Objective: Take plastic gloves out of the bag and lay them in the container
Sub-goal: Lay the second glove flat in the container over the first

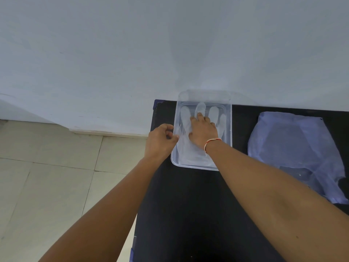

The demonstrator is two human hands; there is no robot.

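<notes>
Right hand (203,132) flat, fingers spread, pressing plastic glove (186,120) into clear container (229,118) at worktop (188,205) far-left corner, left hand (160,140) curled, pinching container's left rim, bag (294,148) lying near the right edge.

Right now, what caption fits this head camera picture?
Right hand flattens a clear plastic glove in the transparent rectangular container; left hand grips its rim.

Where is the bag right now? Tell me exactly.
In the head view the bag lies flat on the black table, at the right side, to the right of the clear container that the right hand reaches into.
</notes>
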